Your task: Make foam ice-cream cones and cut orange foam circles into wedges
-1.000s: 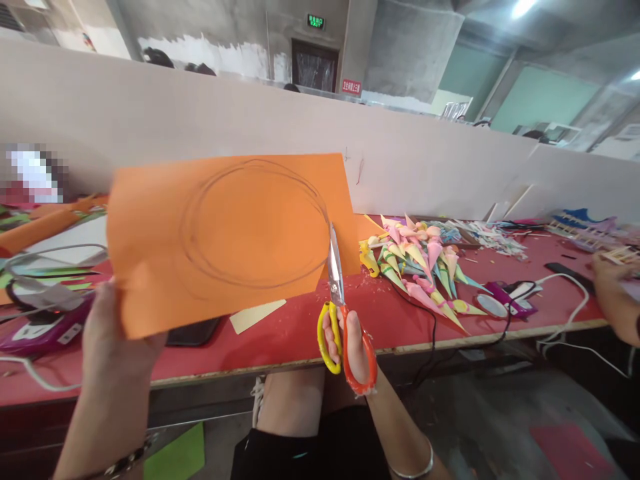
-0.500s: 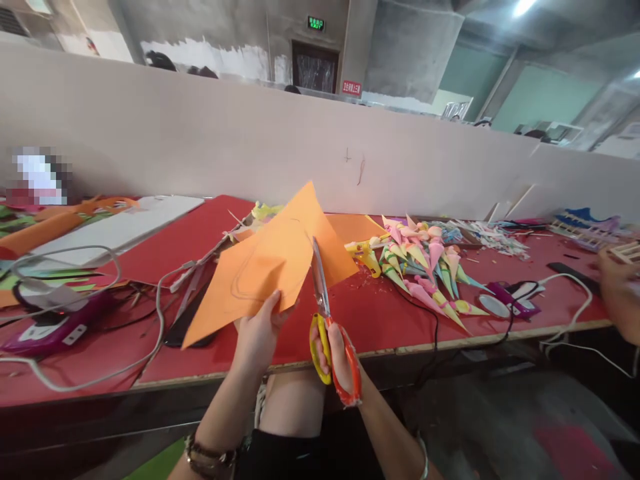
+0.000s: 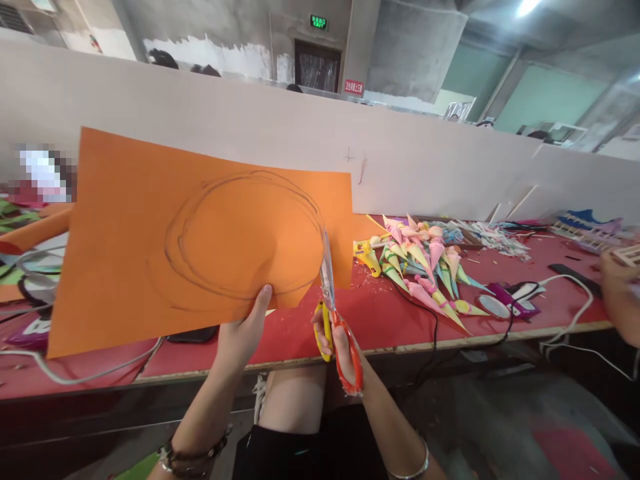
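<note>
My left hand [image 3: 246, 328] pinches the lower edge of an orange sheet of paper [image 3: 120, 247], thumb on the front and fingers hidden behind. A rough oval is drawn on the sheet in dark double lines. My right hand [image 3: 340, 340] is closed round the handles of a pair of scissors [image 3: 327, 273], one yellow and one red. The blades point up and lie at a cut in the sheet's right part, close to the oval's right side. A strip of the paper stands to the right of the blades.
On the red table [image 3: 390, 330], right of the scissors, lie a yellow glue gun [image 3: 367, 257] and a pile of pastel paper cones [image 3: 425, 260]. Beyond them are a purple device [image 3: 517, 300] with cables and another person's hand [image 3: 617, 280]. A pale partition [image 3: 250, 127] runs behind.
The orange sheet has swung round from a tilted, folded-looking pose to face me broadly, spreading left. The left hand has shifted slightly left and the scissors stay at the cut.
</note>
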Motion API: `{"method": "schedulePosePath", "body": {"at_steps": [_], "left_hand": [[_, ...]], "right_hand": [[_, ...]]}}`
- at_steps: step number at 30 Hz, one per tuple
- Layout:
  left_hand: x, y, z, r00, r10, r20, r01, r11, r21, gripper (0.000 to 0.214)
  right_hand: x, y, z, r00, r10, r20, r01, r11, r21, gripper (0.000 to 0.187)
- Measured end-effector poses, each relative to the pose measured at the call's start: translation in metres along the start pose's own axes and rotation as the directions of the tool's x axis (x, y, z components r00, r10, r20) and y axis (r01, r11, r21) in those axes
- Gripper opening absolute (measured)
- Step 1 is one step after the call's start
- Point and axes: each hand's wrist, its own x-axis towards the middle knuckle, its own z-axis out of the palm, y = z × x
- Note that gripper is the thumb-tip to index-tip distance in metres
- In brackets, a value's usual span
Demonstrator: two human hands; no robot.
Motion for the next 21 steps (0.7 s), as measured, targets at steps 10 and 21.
{"method": "schedulePosePath", "body": {"at_steps": [10, 21], "left_hand": [[-0.0043, -0.0016, 0.0046, 0.998, -0.053, 0.041, 0.056, 0.995, -0.084, 0.028], [0.0045, -0.0017, -0.0012, 0.999, -0.029, 0.043, 0.028, 1.000, 0.009, 0.025]], "right_hand": [[-0.0005, 0.0079, 0.0080, 0.995, 0.065, -0.073, -0.054, 0.989, 0.139, 0.052], [0.0012, 0.0035, 0.0057, 0.995, 0.081, -0.059, -0.073, 0.988, 0.135, 0.051]]}}
